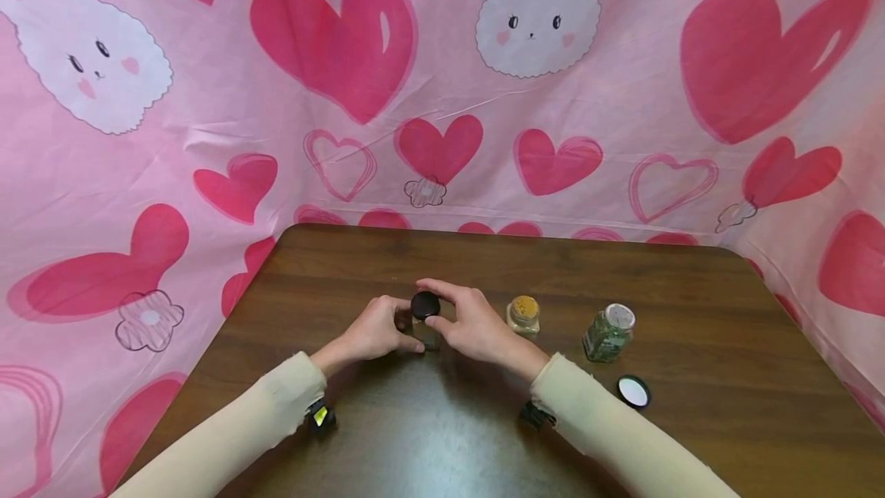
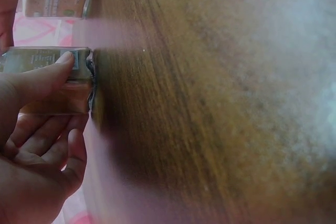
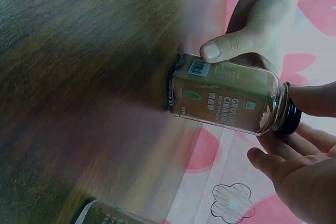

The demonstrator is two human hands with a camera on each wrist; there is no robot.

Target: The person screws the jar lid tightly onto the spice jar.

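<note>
A clear glass jar of ground cinnamon [image 3: 220, 100] with a printed label stands upright on the table in front of me. My left hand [image 1: 376, 329] grips its lower body, the thumb lying across the label in the left wrist view. On top of the jar is a black lid [image 1: 425, 305], which my right hand [image 1: 473, 325] pinches at its sides between thumb and fingers. In the right wrist view the lid [image 3: 290, 109] sits on the jar's neck. The left fingers behind the jar are partly hidden in the head view.
Right of my hands stands a small jar with a yellow top [image 1: 524, 315]. Farther right is a jar of green flakes [image 1: 608, 335] with a whitish top. A loose black-rimmed lid [image 1: 633, 391], white inside, lies near it. Pink heart-printed cloth [image 1: 442, 98] surrounds the brown table [image 1: 332, 267].
</note>
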